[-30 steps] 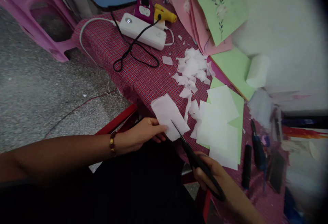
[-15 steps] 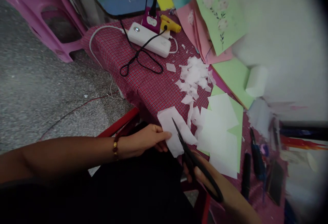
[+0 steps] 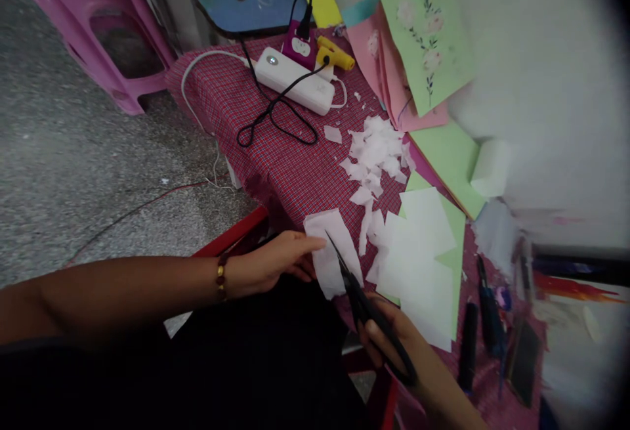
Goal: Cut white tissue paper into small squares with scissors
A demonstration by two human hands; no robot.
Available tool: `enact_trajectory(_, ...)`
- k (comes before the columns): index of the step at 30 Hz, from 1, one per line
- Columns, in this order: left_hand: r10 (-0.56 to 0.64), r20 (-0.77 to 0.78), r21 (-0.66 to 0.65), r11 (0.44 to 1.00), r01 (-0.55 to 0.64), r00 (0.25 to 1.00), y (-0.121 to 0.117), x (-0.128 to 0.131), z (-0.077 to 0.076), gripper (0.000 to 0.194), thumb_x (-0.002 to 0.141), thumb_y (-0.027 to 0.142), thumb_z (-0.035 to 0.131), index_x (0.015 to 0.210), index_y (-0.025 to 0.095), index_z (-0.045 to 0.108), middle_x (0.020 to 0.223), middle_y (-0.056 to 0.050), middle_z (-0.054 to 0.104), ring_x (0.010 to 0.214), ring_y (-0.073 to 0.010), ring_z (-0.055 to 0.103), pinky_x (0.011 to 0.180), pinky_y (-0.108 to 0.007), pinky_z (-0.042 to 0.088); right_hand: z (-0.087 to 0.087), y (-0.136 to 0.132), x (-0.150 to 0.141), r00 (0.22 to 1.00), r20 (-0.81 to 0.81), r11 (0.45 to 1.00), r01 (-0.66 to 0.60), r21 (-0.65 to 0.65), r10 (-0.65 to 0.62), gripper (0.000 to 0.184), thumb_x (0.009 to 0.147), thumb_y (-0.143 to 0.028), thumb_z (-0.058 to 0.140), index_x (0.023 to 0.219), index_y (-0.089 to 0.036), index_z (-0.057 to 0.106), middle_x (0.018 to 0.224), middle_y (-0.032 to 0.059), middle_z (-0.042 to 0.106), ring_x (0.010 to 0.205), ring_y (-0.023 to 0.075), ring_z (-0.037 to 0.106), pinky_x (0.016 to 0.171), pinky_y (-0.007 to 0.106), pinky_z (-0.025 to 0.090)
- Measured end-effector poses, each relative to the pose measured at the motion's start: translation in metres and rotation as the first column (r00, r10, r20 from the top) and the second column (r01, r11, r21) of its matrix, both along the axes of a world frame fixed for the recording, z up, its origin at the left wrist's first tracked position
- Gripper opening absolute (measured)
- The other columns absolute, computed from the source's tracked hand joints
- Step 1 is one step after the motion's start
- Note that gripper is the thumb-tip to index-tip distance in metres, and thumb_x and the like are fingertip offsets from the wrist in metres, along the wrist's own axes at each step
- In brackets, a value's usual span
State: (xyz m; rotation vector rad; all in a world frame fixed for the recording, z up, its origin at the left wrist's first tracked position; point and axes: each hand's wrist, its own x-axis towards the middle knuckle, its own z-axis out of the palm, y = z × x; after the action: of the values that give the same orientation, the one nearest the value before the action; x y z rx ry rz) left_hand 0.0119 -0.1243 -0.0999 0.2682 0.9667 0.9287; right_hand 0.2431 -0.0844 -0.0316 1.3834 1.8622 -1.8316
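Note:
Between thumb and fingers, my left hand pinches the left edge of a small white piece of paper. My right hand grips black-handled scissors, whose blades lie across that paper and point up and left toward my left thumb. Just right of the blades, white paper sheets rest on green paper. Beyond them a heap of torn or cut white paper scraps is spread on the red checked tablecloth.
A white power bank-like block with a black cable, a purple socket adapter and a yellow glue gun are at the back. Pink and green papers lean on the wall. Dark tools lie at right; a pink stool stands left.
The scissors have shifted slightly left across the paper, and the strip at the paper's right side now hangs lower beside the sheets. My left hand still pinches the paper.

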Motion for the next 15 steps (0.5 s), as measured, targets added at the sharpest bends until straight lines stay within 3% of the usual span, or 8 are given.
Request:
enact_trajectory(3,0.044,-0.081,0.016,0.999,-0.043,0.996,0.006,-0.005,0.005,0.029,0.081,0.038,0.06,0.078,0.01,0.066,0.074,-0.007,0.069,0.059,-0.0124,0.062,0.061,-0.026,0.047,0.002,0.0,0.001,0.999,-0.025,0.999,-0.041,-0.013,0.041,0.048,0.086,-0.068,0.044,0.086,-0.02,0.052,0.064,-0.001,0.046,0.056,0.0135,0.043,0.052,0.028,0.035)
enact_trajectory(6,0.04,-0.134,0.004,0.999,-0.039,0.99,0.008,-0.006,0.005,0.022,0.082,0.03,0.059,0.075,0.01,0.065,0.07,-0.005,0.068,0.057,-0.0112,0.061,0.059,-0.024,0.046,0.004,0.0,0.004,0.994,-0.065,0.995,-0.093,-0.046,0.09,0.049,0.088,-0.067,0.04,0.093,-0.02,0.053,0.077,0.0028,0.051,0.069,0.0168,0.05,0.064,0.032,0.041)
enact_trajectory(15,-0.014,-0.062,0.025,1.0,0.015,0.998,0.003,-0.002,0.005,0.025,0.081,0.034,0.06,0.075,0.01,0.067,0.07,-0.006,0.069,0.058,-0.0109,0.061,0.06,-0.024,0.047,0.0,0.003,-0.006,0.99,-0.14,0.998,-0.037,-0.045,0.03,0.04,0.093,-0.058,0.042,0.102,-0.021,0.053,0.085,0.0031,0.051,0.073,0.0164,0.05,0.069,0.033,0.039)
